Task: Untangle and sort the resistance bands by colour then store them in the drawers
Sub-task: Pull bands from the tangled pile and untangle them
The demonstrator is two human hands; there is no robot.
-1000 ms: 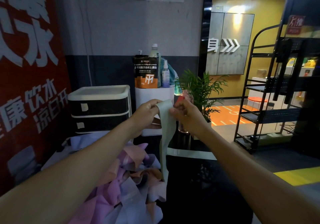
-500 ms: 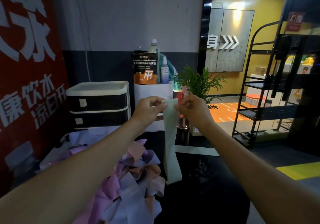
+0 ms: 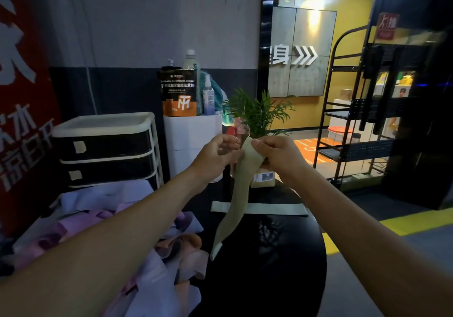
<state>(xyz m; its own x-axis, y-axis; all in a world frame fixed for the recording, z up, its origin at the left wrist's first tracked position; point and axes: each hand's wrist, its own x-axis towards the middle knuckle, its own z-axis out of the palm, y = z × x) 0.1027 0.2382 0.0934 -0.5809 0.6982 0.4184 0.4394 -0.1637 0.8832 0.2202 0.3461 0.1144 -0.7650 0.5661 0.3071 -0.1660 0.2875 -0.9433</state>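
A pale green resistance band (image 3: 239, 189) hangs from both hands above the black table (image 3: 274, 262). My left hand (image 3: 218, 155) and my right hand (image 3: 274, 156) pinch its top end, close together, and its lower end dangles just over the tabletop. A second pale green band (image 3: 269, 209) lies flat across the table behind it. A tangled heap of lilac, pink and peach bands (image 3: 152, 250) covers the table's left side. The black-and-white drawer unit (image 3: 105, 149) stands at the back left, its drawers closed.
A white cabinet (image 3: 193, 142) beside the drawers carries an orange-and-black pouch (image 3: 180, 93) and bottles. A potted plant (image 3: 257, 113) stands behind my hands. A black metal rack (image 3: 362, 111) is off to the right, a red banner on the left.
My hands have drawn closer together on the band's top end and shifted slightly right. The hanging band has twisted and now slants down to the left.
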